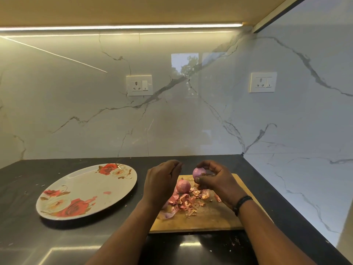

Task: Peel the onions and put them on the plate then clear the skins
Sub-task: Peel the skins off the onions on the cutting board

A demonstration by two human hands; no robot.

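My right hand (215, 180) grips a small pinkish-purple onion (198, 172) above the wooden cutting board (214, 217). My left hand (162, 180) hovers just left of it with its fingers curled; whether they pinch a bit of skin is not clear. A second onion (183, 186) sits on the board between the hands. A heap of reddish onion skins (188, 201) lies on the board below that onion. The white plate with red roses (87, 191) rests on the dark counter to the left, with one small skin scrap on it.
The black countertop (28, 188) carries small skin flecks. A marble backsplash with two sockets (139, 85) stands behind, and a marble side wall (305, 169) closes the right. The counter's front edge runs along the bottom.
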